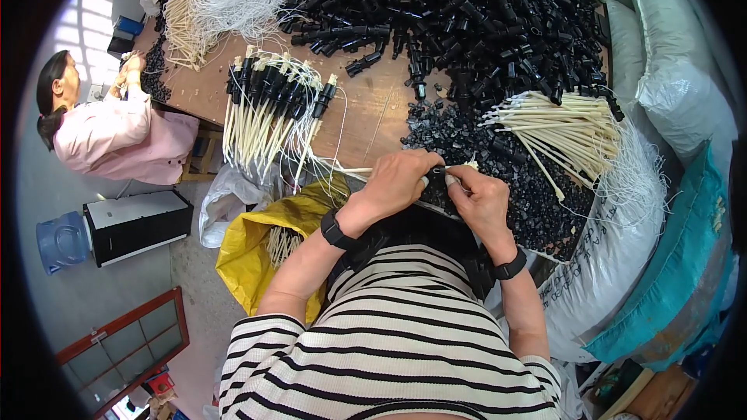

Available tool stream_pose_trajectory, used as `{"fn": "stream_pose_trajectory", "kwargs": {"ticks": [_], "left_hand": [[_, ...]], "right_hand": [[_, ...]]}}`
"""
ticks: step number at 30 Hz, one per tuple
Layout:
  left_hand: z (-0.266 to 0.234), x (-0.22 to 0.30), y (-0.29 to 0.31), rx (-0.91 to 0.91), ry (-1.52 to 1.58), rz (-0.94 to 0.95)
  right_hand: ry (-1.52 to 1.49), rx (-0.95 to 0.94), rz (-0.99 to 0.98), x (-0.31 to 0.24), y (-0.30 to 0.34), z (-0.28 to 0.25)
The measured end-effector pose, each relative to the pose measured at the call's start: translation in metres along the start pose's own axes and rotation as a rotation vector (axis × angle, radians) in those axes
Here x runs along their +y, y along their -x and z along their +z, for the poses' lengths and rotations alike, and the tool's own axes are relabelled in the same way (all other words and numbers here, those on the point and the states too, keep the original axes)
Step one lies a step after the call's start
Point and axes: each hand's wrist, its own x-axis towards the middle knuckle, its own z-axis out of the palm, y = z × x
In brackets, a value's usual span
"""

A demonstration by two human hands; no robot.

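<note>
My left hand (398, 181) and my right hand (480, 198) meet at the table's near edge. The left fingers are closed around a thin cream tube (355, 169), whose end sticks out to the left. Between my fingertips shows a small black plastic fitting (439, 169), pinched by my right thumb and finger; the fingers partly hide it. Beyond the right hand a pale tip (471, 165) peeks out. Left of my hands lies a bundle of cream tubes (264, 120) with black fittings and white cords. Small black plastic pieces (537, 206) are heaped beside the right hand.
A large pile of black fittings (467, 19) covers the table's far side. Bundles of corded cream tubes lie at the right (572, 136) and far left (187, 19). A yellow sack (241, 253) stands by my left arm, white sacks (681, 50) at the right. A co-worker (109, 128) sits left.
</note>
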Motion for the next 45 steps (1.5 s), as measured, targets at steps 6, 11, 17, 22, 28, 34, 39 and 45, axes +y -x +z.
{"fn": "stream_pose_trajectory", "kwargs": {"ticks": [6,11,17,22,28,34,39,45], "left_hand": [[-0.011,0.009,-0.006,-0.254,0.106,-0.117],[-0.007,0.0,-0.004,0.219,0.289,0.152],[-0.007,-0.005,-0.001,0.286,0.235,0.358],[-0.016,-0.034,-0.034,0.365,-0.328,0.3],[-0.035,-0.082,-0.013,0.447,0.05,0.035],[-0.051,-0.087,0.002,0.449,-0.019,-0.282],[-0.043,-0.08,-0.011,0.435,-0.126,-0.167],[-0.01,-0.035,-0.02,0.382,0.103,0.081]], "right_hand": [[-0.048,-0.153,-0.104,-0.005,0.0,-0.001],[0.063,-0.081,-0.127,-0.006,0.002,0.003],[-0.083,-0.112,-0.045,-0.008,0.006,0.001],[-0.07,-0.028,0.124,-0.003,0.009,0.004],[-0.303,-0.045,0.368,0.011,0.012,-0.005],[-0.439,-0.115,0.434,0.013,0.006,0.0],[-0.485,-0.13,0.465,0.013,0.005,0.003],[-0.523,-0.07,0.579,0.013,0.006,0.004]]}}
